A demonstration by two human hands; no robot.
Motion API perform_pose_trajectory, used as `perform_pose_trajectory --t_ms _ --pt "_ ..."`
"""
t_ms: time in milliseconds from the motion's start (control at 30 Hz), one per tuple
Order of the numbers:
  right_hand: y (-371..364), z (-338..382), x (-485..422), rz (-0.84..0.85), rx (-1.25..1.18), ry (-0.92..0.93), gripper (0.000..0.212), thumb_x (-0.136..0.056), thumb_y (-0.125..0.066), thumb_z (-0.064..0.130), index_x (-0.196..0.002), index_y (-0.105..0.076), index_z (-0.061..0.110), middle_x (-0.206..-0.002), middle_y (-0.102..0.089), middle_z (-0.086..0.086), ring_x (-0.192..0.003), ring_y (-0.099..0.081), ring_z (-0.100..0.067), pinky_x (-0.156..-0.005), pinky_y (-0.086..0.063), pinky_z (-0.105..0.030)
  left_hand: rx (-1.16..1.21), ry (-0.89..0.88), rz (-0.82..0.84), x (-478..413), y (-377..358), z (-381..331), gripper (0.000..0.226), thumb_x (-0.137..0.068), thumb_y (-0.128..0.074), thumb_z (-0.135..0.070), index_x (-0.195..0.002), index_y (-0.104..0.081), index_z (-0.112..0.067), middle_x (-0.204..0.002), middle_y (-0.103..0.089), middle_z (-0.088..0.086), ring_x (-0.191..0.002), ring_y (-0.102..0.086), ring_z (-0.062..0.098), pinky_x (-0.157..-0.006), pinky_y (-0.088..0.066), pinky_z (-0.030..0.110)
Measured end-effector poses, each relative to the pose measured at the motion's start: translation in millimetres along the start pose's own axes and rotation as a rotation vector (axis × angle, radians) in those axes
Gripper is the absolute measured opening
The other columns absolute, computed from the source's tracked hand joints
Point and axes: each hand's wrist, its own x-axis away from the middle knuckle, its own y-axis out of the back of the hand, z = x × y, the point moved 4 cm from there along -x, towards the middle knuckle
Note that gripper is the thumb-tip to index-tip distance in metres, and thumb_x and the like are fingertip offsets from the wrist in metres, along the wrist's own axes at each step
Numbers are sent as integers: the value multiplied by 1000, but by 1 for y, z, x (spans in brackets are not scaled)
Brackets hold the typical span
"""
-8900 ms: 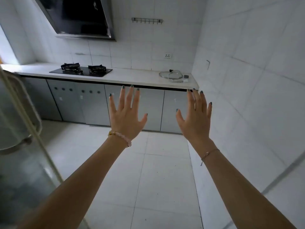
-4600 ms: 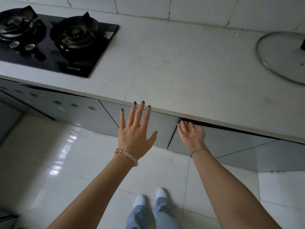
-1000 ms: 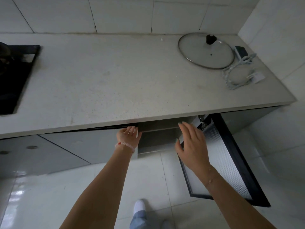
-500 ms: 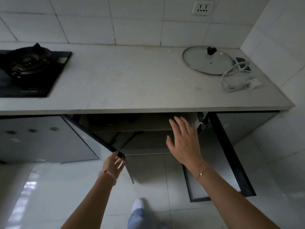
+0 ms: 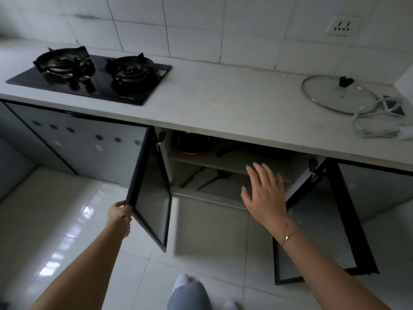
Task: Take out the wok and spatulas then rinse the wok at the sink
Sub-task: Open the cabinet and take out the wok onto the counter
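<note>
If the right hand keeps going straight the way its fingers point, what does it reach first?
The right hand is open, fingers aimed up into the open cabinet. Probably the front edge of the upper shelf comes first, right by the fingertips; the wok sits further left. Depth is unclear.

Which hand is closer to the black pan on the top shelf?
The right hand. It hovers open in front of the shelves, below and right of the pan. The left hand is lower and further left, gripping the left cupboard door.

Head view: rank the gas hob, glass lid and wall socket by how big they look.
1. gas hob
2. glass lid
3. wall socket
The socket sits farther back on the wall, so its true size is unsure.
</note>
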Motion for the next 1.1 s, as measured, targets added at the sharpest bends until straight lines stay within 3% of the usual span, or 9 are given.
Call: perform_pose_trajectory --t_ms 100,267,400,500,600,700,767,900,1100 --pt "0 16 -1 -26 13 3 54 -82 -62 30 -131 -54 8 -136 -53 -12 -130 -46 -33 -98 -40 -59 -55 4 -46 -28 31 -9 40 -84 -41 6 -115 -59 -11 -60 -39 5 -49 -37 16 -49 -35 21" --pt "0 56 -9 -26 23 -20 51 -82 -62 29 -128 -57 7 -134 -55 -12 -128 -47 -33 -96 -42 -56 -100 -59 -84 -61 64 -29 27 -84 -51 -2 -110 -54 3 -92 -51 20 -55 -46 21 -55 -48 29" --pt "-5 88 -12 -24 28 -32 50 -82 -62 29 -127 -58 9 -134 -56 -12 -127 -48 -33 -96 -42 -55 -65 -62 60 -60 76 -43 7 -87 -49 3 -85 -51 -4 -81 -50 12 -61 -48 16 -50 -48 24" --pt "-9 104 -9 -23 26 -74 49 -80 -63 27 -125 -59 9 -133 -56 -12 -127 -49 -34 -96 -42 -57 -126 -69 173 -58 77 -48 27 -88 -45 6 -68 -45 -11 -75 -50 12 -64 -50 18 -60 -42 29" --pt "-10 114 -7 -32 39 -99 48 -80 -63 27 -125 -59 10 -133 -56 -11 -127 -48 -33 -97 -41 -58 -294 -78 213 -56 75 -54 11 -88 -45 1 -89 -56 3 -87 -52 17 -77 -51 28 -67 -42 33" --pt "-9 121 -7 -31 37 -139 48 -82 -63 27 -126 -59 10 -134 -55 -11 -128 -47 -33 -99 -39 -58 -583 -187 38 -51 80 -68 32 -83 -49 -10 -110 -53 6 -97 -50 21 -76 -53 34 -64 -48 34" --pt "-9 124 -6 -33 40 -163 48 -83 -62 27 -127 -58 10 -135 -55 -12 -129 -46 -33 -99 -39 -58 -663 -362 -59 -44 78 -79 39 -81 -52 -13 -118 -51 -3 -119 -48 23 -99 -53 41 -82 -50 46" --pt "-11 125 -1 -24 35 -193 48 -84 -60 27 -128 -57 8 -136 -54 -12 -130 -45 -33 -99 -39 -57 -494 -606 221 -31 43 -85 37 -83 -55 -8 -119 -54 -3 -118 -57 15 -106 -54 32 -91 -44 38" --pt "-18 121 6 -14 20 -254 49 -84 -62 24 -128 -57 6 -134 -55 -14 -129 -46 -33 -99 -40 -56 -214 -451 542 -5 6 -81 20 -88 -51 -3 -105 -59 -9 -97 -64 9 -89 -57 21 -69 -47 27"
